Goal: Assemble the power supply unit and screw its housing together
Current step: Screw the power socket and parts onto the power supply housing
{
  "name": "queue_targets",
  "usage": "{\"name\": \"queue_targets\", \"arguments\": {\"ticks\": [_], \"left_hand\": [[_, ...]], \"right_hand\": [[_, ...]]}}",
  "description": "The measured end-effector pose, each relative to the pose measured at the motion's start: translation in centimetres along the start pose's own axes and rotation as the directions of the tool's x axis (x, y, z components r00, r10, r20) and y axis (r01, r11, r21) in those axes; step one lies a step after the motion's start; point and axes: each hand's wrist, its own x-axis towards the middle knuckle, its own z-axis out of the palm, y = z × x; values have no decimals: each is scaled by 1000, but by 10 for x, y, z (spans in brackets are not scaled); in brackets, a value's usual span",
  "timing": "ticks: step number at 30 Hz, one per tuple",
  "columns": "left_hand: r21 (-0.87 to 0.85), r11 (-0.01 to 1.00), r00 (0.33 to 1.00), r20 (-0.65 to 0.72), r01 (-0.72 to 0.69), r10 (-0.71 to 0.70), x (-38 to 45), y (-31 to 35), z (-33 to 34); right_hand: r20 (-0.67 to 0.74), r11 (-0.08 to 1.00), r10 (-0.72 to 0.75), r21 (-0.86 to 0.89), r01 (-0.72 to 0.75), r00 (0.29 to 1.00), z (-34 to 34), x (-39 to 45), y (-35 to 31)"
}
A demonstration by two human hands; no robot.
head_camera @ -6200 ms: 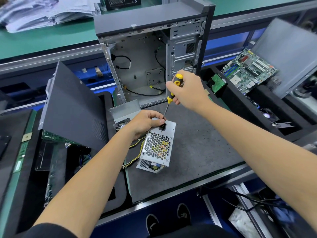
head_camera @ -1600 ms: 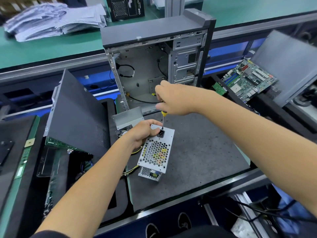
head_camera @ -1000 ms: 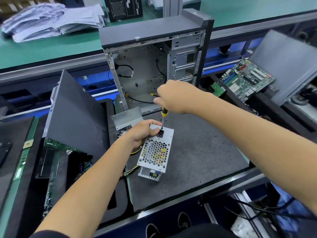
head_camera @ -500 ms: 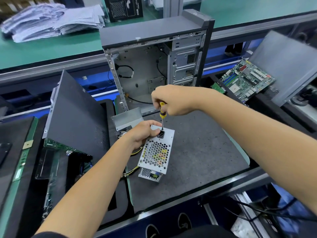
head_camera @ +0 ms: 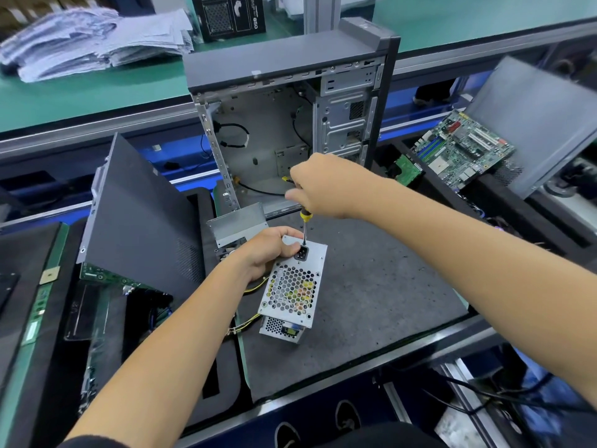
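Note:
A silver power supply unit [head_camera: 292, 289] with a honeycomb grille stands on end on the dark mat [head_camera: 371, 295], yellow wires trailing from its left side. My left hand [head_camera: 265, 252] grips its top left edge, fingers curled over the upper face next to the black power socket. My right hand [head_camera: 319, 185] holds a yellow-and-black screwdriver [head_camera: 304, 226] upright above it. The screwdriver tip touches the top face just beside the socket. Most of the handle is hidden inside my fist.
An open grey computer case [head_camera: 290, 124] stands behind the mat. A dark side panel [head_camera: 139, 218] leans at the left, a loose metal bracket [head_camera: 239, 223] lies beside my left hand, and a motherboard [head_camera: 462, 150] and another panel [head_camera: 536, 124] sit at the right.
My right hand has turned on the screwdriver handle and lifted slightly while the tip stays at the same spot. The left hand and the power supply unit have not moved.

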Motion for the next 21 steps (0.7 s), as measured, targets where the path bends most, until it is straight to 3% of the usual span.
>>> {"name": "queue_targets", "arguments": {"ticks": [2, 6, 8, 11, 14, 17, 21], "left_hand": [[3, 1000, 1000, 6, 2, -2, -1, 1, 0], [5, 1000, 1000, 2, 5, -5, -1, 1, 0], [-7, 1000, 1000, 0, 3, -3, -1, 1, 0], [-21, 1000, 1000, 2, -2, 2, 0, -1, 0], [-11, 1000, 1000, -2, -2, 2, 0, -1, 0], [-4, 1000, 1000, 0, 8, -8, 1, 0, 0], [-1, 1000, 1000, -3, 13, -13, 0, 1, 0]], "right_hand": [[-8, 998, 54, -10, -54, 999, 2, 0, 1], [159, 967, -111, 246, 69, 981, -3, -3, 9], [117, 981, -111, 172, 90, 987, -2, -1, 8], [3, 997, -16, -73, 17, 1000, 2, 1, 3], [59, 995, 25, 92, -31, 998, 1, -1, 9], [175, 954, -99, 297, 43, 980, -4, -4, 12], [14, 992, 15, 128, -17, 1000, 1, -1, 2]]}}
